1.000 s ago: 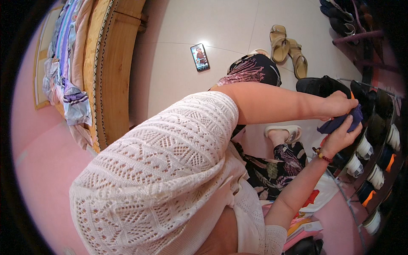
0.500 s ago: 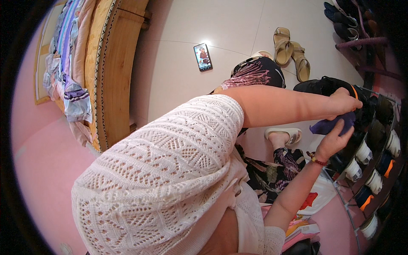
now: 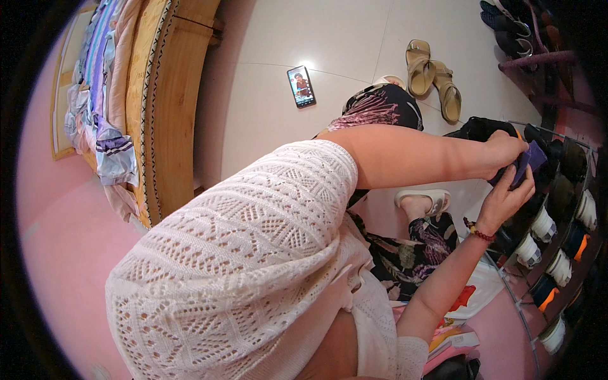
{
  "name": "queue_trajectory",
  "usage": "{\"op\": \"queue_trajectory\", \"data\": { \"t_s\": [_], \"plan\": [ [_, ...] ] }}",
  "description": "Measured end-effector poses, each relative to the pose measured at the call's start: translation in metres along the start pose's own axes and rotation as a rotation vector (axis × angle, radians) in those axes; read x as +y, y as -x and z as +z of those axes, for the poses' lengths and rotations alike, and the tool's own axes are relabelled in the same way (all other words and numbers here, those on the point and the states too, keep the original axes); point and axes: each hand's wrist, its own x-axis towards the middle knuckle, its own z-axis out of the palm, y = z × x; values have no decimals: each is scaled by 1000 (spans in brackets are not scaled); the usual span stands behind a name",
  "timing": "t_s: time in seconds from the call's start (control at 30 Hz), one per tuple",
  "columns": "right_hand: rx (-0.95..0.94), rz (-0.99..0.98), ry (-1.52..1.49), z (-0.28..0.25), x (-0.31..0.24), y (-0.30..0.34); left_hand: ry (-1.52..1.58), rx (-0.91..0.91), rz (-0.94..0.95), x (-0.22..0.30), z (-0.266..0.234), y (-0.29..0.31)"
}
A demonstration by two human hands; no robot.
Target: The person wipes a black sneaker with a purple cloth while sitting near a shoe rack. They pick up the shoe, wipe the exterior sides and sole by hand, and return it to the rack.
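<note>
A dark purple cloth (image 3: pixel 536 158) is bunched between my two hands beside the shoe rack (image 3: pixel 520 303). My left hand (image 3: pixel 505 154), reaching across from the left, is closed with its fingertips at the upper part of the cloth. From below, my right hand (image 3: pixel 505 201), with a beaded bracelet on its wrist, grips the lower part of it. A black item with a bit of orange (image 3: pixel 484 128) lies just behind my left hand, mostly covered by it. Whether the cloth touches a shoe on the rack is hidden.
Several white shoes (image 3: pixel 559 268) and dark ones with orange fill the rack. Tan sandals (image 3: pixel 448 95) and a lit phone (image 3: pixel 301 87) lie on the tiles. A wooden bed (image 3: pixel 174 107) stands left. White plastic (image 3: pixel 484 291) and packets (image 3: pixel 453 345) lie near my right arm.
The purple cloth has moved right and up and now shows beyond my left fingertips. My left hand has shifted slightly left; my right hand has moved slightly right.
</note>
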Motion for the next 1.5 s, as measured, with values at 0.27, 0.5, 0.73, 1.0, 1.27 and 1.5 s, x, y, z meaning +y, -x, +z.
{"op": "queue_trajectory", "data": {
  "t_s": [0.27, 0.5, 0.73, 1.0, 1.27, 1.5],
  "plan": [
    [-167, 200, -237, 23, 18, 26, -27, 142, 65, 8, -4, -10],
    [-232, 355, -610, -1, 19, 36, -332, 9, 108, 15, -2, 4],
    [46, 321, -666, -29, 49, 18, -1503, -184, 384, 12, -16, 12],
    [-512, 379, -165, -25, 50, -1, -1938, -499, 697, -30, -42, 33],
    [-494, 341, 316, -15, 24, 7, -2153, -746, 747, -37, -60, 39],
    [-483, 139, 129, -21, 22, 8, -2118, -797, 511, -31, -56, 42]
  ]
}}
